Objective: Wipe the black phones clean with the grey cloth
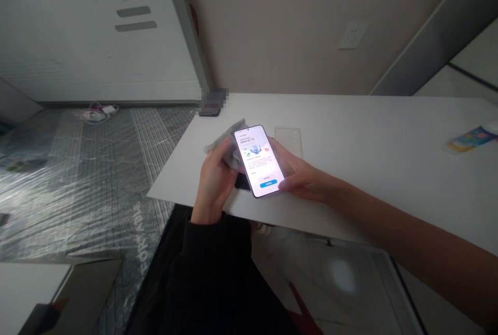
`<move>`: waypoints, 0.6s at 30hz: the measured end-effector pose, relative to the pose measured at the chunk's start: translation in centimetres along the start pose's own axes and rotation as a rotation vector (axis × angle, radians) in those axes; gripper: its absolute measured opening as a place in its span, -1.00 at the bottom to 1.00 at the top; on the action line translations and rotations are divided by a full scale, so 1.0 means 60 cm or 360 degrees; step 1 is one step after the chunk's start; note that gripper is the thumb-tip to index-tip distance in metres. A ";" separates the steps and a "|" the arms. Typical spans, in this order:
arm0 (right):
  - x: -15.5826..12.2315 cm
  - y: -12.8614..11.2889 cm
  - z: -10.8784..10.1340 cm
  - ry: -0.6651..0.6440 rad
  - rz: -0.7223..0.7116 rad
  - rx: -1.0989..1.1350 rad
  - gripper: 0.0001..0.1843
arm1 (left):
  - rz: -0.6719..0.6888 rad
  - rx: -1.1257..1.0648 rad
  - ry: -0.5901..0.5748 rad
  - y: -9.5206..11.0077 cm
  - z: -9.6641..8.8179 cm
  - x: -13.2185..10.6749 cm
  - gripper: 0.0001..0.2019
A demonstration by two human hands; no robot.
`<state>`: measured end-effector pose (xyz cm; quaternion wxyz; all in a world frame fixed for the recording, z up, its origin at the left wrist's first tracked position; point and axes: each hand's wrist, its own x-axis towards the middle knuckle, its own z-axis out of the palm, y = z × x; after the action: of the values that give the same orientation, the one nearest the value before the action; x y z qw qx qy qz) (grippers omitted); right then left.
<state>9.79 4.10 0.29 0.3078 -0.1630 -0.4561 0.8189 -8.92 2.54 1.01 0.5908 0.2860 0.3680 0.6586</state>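
A smartphone [258, 161] with a lit screen reading "One UI 7.0" is held above the table's front edge. My right hand [298, 171] grips its right side, thumb at the lower right corner of the screen. On the other side, my left hand [218, 177] is closed around a crumpled grey cloth [232, 157], close against the phone's left edge. Part of a dark flat object [243, 182] shows beneath the phone; the rest is hidden. Behind my right hand, a clear phone case [290, 139] lies on the table.
The white table [369, 158] runs along a wall with a power socket [354, 33]. A dark, partly pixelated object [212, 104] is at its back left corner. A blue and yellow packet [470, 139] lies far right. Cables [99, 111] lie on the plastic-covered floor, left.
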 end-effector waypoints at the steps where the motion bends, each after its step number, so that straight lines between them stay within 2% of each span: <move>1: 0.000 -0.001 0.002 0.0007 -0.0009 -0.0025 0.22 | 0.0007 -0.0016 -0.0012 -0.001 0.005 -0.002 -0.83; 3: 0.001 -0.002 0.006 0.0040 -0.0027 -0.0094 0.26 | 0.0020 -0.0075 -0.0051 -0.003 0.017 -0.007 -0.78; 8: 0.003 0.005 0.004 0.0259 -0.0054 -0.0381 0.57 | 0.0056 -0.0241 -0.0159 -0.012 0.049 -0.023 -0.70; 10: 0.004 0.009 0.000 0.0284 -0.0062 -0.0512 0.61 | 0.0044 -0.0260 -0.0186 -0.012 0.054 -0.026 -0.67; 13: 0.006 0.013 -0.003 0.0214 -0.0094 -0.0498 0.51 | 0.0035 -0.0253 -0.0202 -0.009 0.054 -0.028 -0.63; 18: 0.010 0.016 -0.003 0.0227 -0.0142 -0.0337 0.14 | 0.0072 -0.0197 -0.0208 -0.007 0.051 -0.027 -0.62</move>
<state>9.12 4.23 -0.61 0.3565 -0.2319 -0.5237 0.7382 -6.00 1.37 2.50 0.6151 0.2996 0.2805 0.6732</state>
